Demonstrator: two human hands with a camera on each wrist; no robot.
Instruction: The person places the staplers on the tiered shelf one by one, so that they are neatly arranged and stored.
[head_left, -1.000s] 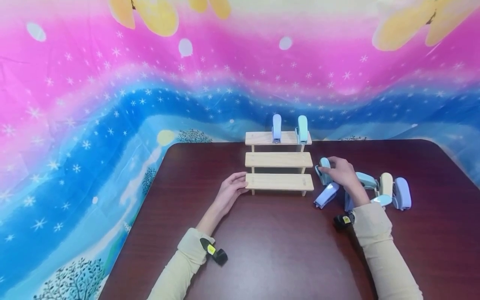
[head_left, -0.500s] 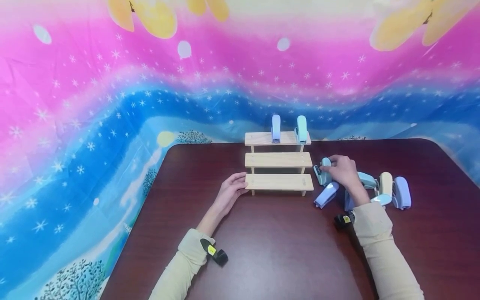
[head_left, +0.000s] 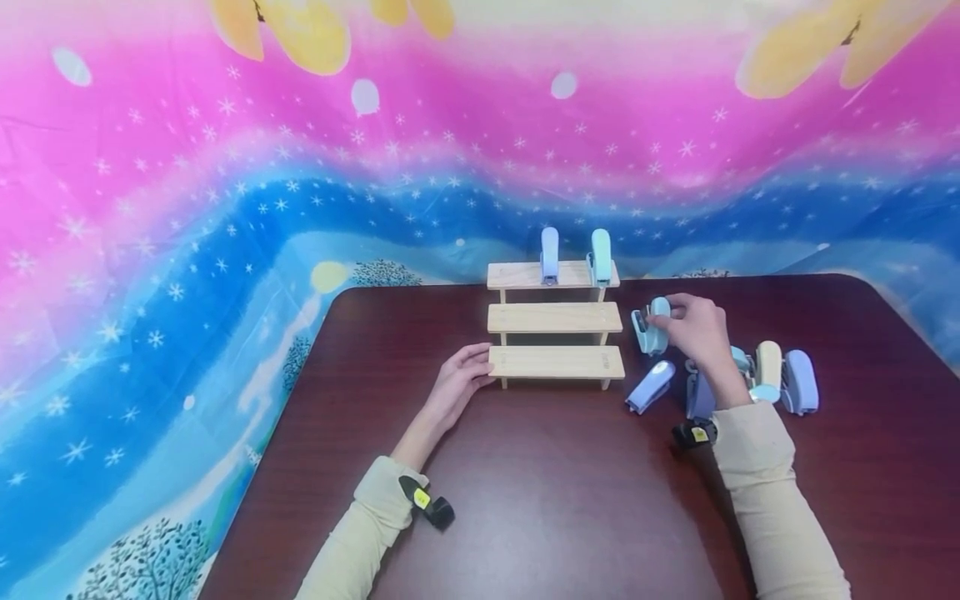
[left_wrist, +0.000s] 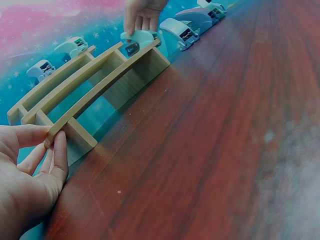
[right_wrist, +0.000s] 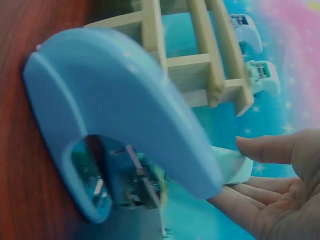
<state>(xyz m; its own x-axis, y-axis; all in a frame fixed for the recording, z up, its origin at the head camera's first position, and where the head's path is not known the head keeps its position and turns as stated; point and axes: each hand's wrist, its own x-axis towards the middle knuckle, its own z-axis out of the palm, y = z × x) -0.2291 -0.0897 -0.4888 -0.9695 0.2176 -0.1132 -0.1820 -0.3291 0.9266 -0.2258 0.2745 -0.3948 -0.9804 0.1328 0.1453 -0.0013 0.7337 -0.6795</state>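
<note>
A three-tier wooden display rack (head_left: 555,362) stands at the back of the table. My left hand (head_left: 457,383) pinches the left end of its lowest board, thumb above and fingers beneath, as the left wrist view shows. To the right of the rack, my right hand (head_left: 697,329) holds a mint-green stapler (head_left: 649,327) between thumb and fingers. In the right wrist view that stapler (right_wrist: 235,165) is partly hidden by a nearer bluish stapler (right_wrist: 125,90). On the top board stand a lavender stapler (head_left: 550,254) and a mint stapler (head_left: 601,257).
A lavender stapler (head_left: 650,387) lies alone just right of the rack. Beyond the right wrist, several more staplers cluster, among them a cream one (head_left: 768,365) and a lavender one (head_left: 801,382). A patterned cloth (head_left: 420,167) hangs behind the dark table (head_left: 555,500).
My right hand has moved the mint stapler up and slightly right, away from the lavender one lying below it. The left hand keeps its grip on the rack.
</note>
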